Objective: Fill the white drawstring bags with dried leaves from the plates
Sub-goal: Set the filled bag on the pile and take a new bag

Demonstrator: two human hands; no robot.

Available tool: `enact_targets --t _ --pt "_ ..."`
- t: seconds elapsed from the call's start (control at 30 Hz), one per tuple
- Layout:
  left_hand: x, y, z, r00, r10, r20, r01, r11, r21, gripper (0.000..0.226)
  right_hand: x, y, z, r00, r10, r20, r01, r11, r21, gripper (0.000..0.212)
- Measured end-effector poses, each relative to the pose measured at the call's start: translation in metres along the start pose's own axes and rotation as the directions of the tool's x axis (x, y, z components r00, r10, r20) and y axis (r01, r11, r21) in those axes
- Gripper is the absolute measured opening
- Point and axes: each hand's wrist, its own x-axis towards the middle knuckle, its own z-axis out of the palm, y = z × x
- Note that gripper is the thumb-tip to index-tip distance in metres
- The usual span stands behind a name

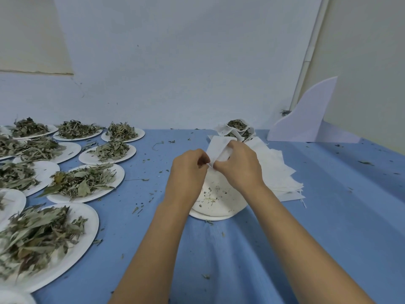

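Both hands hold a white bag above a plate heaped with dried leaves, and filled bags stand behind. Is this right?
Not quite. The plate under the hands is almost empty, only crumbs on it, as the head view shows. The left hand and right hand do hold a white bag above it, filled bags behind.

Single head-worn wide-angle view, forward and down, close over the blue table
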Motion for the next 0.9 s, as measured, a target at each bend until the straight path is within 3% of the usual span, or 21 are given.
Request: enact_targets --t 0.13,0.27,0.43,0.6,0.67,0.73,0.8,0.9 --pt "0.000 -0.001 -0.001 0.997 -0.062 -0.045 0.063 0.998 0.014 0.013 -0.002 -0.001 0.003 0.998 -0.066 -0.007 0.065 0.994 -0.084 0.044" --pt "0.000 -0.002 -0.004 0.996 -0.053 -0.067 0.055 0.998 0.027 0.016 -0.002 0.001 0.005 0.999 -0.040 -0.003 0.040 0.995 -0.090 0.050" --pt "0.000 0.004 -0.003 0.996 -0.088 0.020 0.089 0.996 -0.012 0.015 -0.002 0.004 0.006 1.000 -0.022 -0.017 0.020 0.996 -0.093 0.048" --pt "0.005 0.005 -0.012 0.987 -0.102 0.124 0.095 0.994 0.062 0.016 -0.001 0.009 0.006 0.997 -0.040 -0.068 0.029 0.989 -0.147 0.042" --pt "0.005 0.007 -0.013 0.983 -0.137 0.125 0.147 0.986 -0.078 0.012 -0.001 0.009 0.007 0.994 -0.073 -0.083 0.056 0.982 -0.182 0.037" --pt "0.003 0.010 -0.012 0.965 -0.232 0.124 0.260 0.906 -0.334 0.012 -0.002 0.007 0.009 0.991 -0.107 -0.084 0.087 0.974 -0.210 0.036" --pt "0.001 0.011 -0.009 0.945 -0.309 0.111 0.323 0.819 -0.474 0.013 -0.003 0.005 0.010 0.986 -0.146 -0.075 0.126 0.965 -0.228 0.036" --pt "0.001 0.009 -0.001 0.960 -0.276 0.037 0.272 0.904 -0.331 0.013 -0.006 0.001 0.010 0.978 -0.203 -0.051 0.186 0.954 -0.237 0.038"
